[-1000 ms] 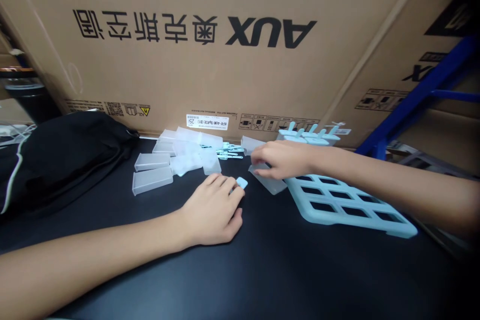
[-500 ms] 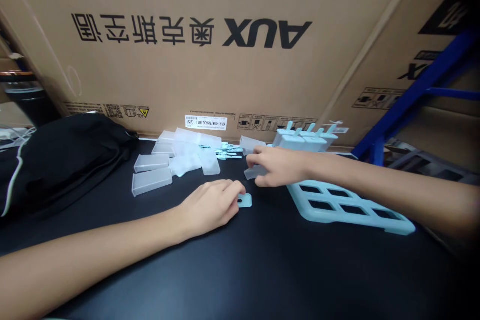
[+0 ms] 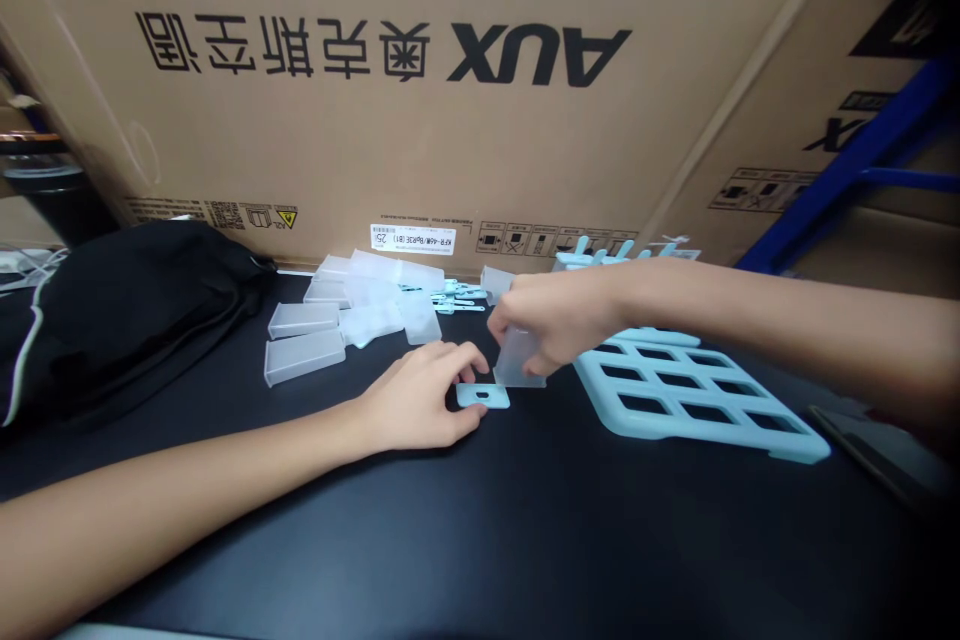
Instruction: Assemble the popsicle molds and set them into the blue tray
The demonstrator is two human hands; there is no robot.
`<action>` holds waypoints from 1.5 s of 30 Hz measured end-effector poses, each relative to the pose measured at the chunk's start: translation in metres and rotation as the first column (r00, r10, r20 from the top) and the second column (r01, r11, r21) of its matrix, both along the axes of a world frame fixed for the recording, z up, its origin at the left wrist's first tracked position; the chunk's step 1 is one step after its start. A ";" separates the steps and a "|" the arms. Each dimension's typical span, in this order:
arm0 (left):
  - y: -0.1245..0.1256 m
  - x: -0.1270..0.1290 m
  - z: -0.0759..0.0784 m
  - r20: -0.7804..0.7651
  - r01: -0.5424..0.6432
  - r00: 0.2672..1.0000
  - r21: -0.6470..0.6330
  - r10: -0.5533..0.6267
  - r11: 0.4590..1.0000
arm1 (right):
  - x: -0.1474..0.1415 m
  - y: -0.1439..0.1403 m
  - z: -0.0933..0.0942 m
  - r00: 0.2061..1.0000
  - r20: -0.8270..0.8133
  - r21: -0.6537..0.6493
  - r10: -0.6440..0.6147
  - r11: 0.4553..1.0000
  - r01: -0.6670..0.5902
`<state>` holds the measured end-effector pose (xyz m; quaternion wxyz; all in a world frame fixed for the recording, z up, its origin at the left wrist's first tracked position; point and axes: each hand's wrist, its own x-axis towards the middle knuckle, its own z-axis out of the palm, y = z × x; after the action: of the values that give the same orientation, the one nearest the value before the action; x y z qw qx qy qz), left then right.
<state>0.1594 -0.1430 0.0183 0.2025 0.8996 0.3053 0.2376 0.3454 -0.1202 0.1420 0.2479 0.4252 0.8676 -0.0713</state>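
Nearest on the black tabletop (image 3: 480,540) we have the pale blue popsicle-mold rack (image 3: 679,427), its rows of rectangular openings facing up. Just left of the rack lies a small pale blue slotted lid (image 3: 495,399), flat on the table, and our left hand (image 3: 416,410) is around it: thumb at the near edge, index finger arched over the far edge, the gap wide; we cannot tell whether either presses. Between that lid and the rack, our right hand (image 3: 562,320) has its thumb and fingers closed on a translucent mold cup (image 3: 520,350), tilted with its wide end low, by the lid's corner. For good handling, we would pinch the cup's walls lightly, as thin plastic probably flexes, keep its rim square and in sight, and steady the lid by opposite edges so it does not skid. Farther left of the rack are more translucent cups (image 3: 304,357), with pale blue sticks (image 3: 461,305) at their right end. Beyond the rack, partly behind our right forearm, stand molds with upright sticks (image 3: 580,250), and past them the AUX carton (image 3: 360,140).
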 end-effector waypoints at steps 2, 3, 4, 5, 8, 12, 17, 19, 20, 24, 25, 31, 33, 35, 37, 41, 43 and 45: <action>0.004 0.000 -0.003 0.084 0.004 0.996 -0.111 0.006 0.994 | -0.007 -0.003 -0.001 0.999 -0.037 -0.030 0.038 0.999 -0.039; 0.006 0.000 -0.005 0.120 0.011 0.993 -0.157 0.008 0.987 | -0.010 -0.005 -0.001 0.996 -0.065 -0.049 0.056 0.997 -0.059; 0.008 0.000 -0.006 0.151 0.019 0.988 -0.193 0.010 0.981 | -0.013 -0.006 -0.002 0.994 -0.089 -0.065 0.070 0.995 -0.076; 0.010 -0.001 -0.007 0.176 0.032 0.984 -0.219 0.008 0.975 | -0.015 -0.006 -0.003 0.991 -0.102 -0.074 0.083 0.993 -0.091; 0.013 -0.002 -0.009 0.221 0.068 0.975 -0.257 -0.010 0.964 | -0.019 -0.005 -0.008 0.989 -0.099 -0.060 0.113 0.991 -0.120; 0.015 -0.003 -0.010 0.217 0.066 0.976 -0.229 -0.015 0.971 | -0.019 -0.001 -0.015 0.974 -0.162 -0.072 0.156 0.983 -0.170; 0.017 -0.003 -0.011 0.223 0.071 0.975 -0.227 -0.019 0.971 | -0.020 -0.003 -0.019 0.974 -0.151 -0.042 0.168 0.983 -0.176; 0.016 -0.003 -0.011 0.223 0.065 0.975 -0.233 -0.012 0.970 | -0.020 -0.003 -0.019 0.977 -0.124 -0.030 0.175 0.983 -0.180; 0.016 -0.003 -0.011 0.222 0.060 0.975 -0.234 -0.007 0.970 | -0.020 -0.003 -0.019 0.977 -0.116 -0.027 0.178 0.983 -0.182; 0.015 -0.002 -0.010 0.219 0.051 0.976 -0.230 0.001 0.972 | -0.022 -0.004 -0.022 0.983 -0.096 -0.031 0.157 0.987 -0.161; 0.015 -0.002 -0.009 0.219 0.052 0.976 -0.230 0.000 0.972 | -0.023 -0.004 -0.023 0.985 -0.091 -0.034 0.147 0.988 -0.151; 0.015 -0.003 -0.009 0.215 0.052 0.977 -0.228 -0.001 0.972 | -0.026 -0.009 -0.031 0.984 -0.099 0.018 0.146 0.989 -0.145; 0.015 -0.003 -0.010 0.212 0.046 0.977 -0.227 0.003 0.973 | -0.026 -0.010 -0.032 0.983 -0.111 0.026 0.149 0.989 -0.147; 0.015 -0.002 -0.010 0.214 0.046 0.977 -0.234 0.006 0.971 | -0.025 -0.010 -0.031 0.983 -0.118 0.025 0.139 0.990 -0.137; 0.015 -0.002 -0.009 0.230 0.052 0.973 -0.244 0.006 0.968 | -0.023 -0.010 -0.030 0.986 -0.111 0.028 0.122 0.992 -0.120; 0.013 -0.001 -0.008 0.248 0.059 0.969 -0.264 0.009 0.963 | -0.022 -0.016 -0.032 0.989 -0.132 0.022 0.060 0.998 -0.057; 0.012 -0.001 -0.007 0.246 0.059 0.969 -0.271 0.010 0.961 | -0.021 -0.020 -0.032 0.986 -0.165 0.019 0.035 0.999 -0.033; 0.013 -0.001 -0.007 0.246 0.057 0.969 -0.276 0.013 0.959 | -0.019 -0.022 -0.029 0.976 -0.215 -0.014 0.021 1.000 -0.025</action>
<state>0.1586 -0.1303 0.0109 0.3670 0.8287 0.2984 0.2992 0.3267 -0.1424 0.1130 0.1571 0.4030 0.8935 -0.1211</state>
